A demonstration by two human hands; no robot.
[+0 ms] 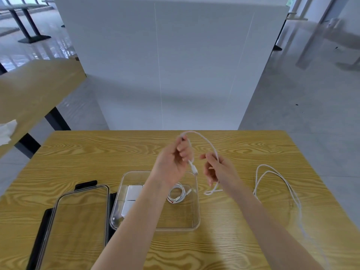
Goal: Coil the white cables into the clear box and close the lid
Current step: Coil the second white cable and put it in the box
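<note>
My left hand [173,162] and my right hand [218,169] are raised above the far side of the clear box [196,211], both gripping one white cable [206,140]. The cable arches between them, its plug end hangs below my left hand, and its tail drops from my right hand to the table. Inside the box lie a coiled white cable [176,194] and white chargers [131,197]. The clear lid [78,221] with black clasps lies flat to the left of the box. Another loose white cable [280,184] sprawls on the table at the right.
The wooden table [97,151] holds everything; its right edge runs close to the loose cable. A white partition [165,65] stands behind the far edge. A second wooden table [33,90] with crumpled white paper [6,131] stands at the left.
</note>
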